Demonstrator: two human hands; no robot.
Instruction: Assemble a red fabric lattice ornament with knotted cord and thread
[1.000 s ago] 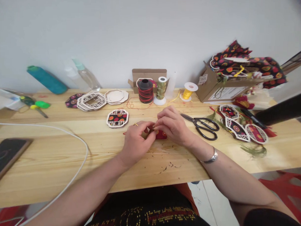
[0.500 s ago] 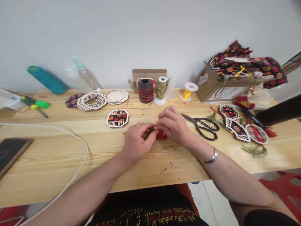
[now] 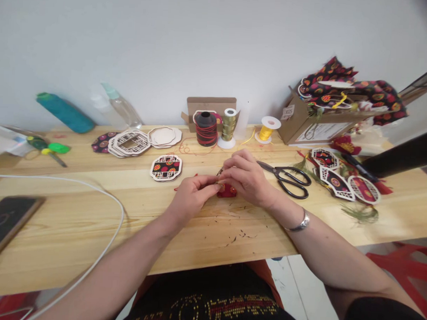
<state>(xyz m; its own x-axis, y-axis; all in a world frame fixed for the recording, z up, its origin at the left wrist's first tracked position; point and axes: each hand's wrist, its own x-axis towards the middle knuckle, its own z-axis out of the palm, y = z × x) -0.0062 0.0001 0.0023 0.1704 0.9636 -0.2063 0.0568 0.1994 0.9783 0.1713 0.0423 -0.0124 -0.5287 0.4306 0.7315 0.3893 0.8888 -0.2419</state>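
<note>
Over the middle of the wooden table, my left hand (image 3: 194, 194) has its thumb and forefinger pinched together, fingertips at the edge of a small red patterned piece (image 3: 227, 190). My right hand (image 3: 246, 175) is closed over that piece from the right, its fingers bunched together and hiding most of it. The fingertips of both hands nearly meet. A bit of red cord (image 3: 176, 189) shows just left of my left hand. Left of the hands lies an octagonal frame with patterned cloth (image 3: 166, 168). Black-handled scissors (image 3: 290, 181) rest right of my right hand.
Behind the hands stand a red thread spool (image 3: 206, 129), a gold-green spool (image 3: 229, 125) and a yellow spool (image 3: 266, 133). Pale frames (image 3: 132, 142) lie back left. A cloth-filled box (image 3: 314, 124) and finished ornaments (image 3: 335, 182) are at right. A white cable (image 3: 119, 208) and phone (image 3: 10, 223) lie left.
My left hand has turned and its fingers have straightened toward my right hand, uncovering more of the red piece. My right hand has hardly moved.
</note>
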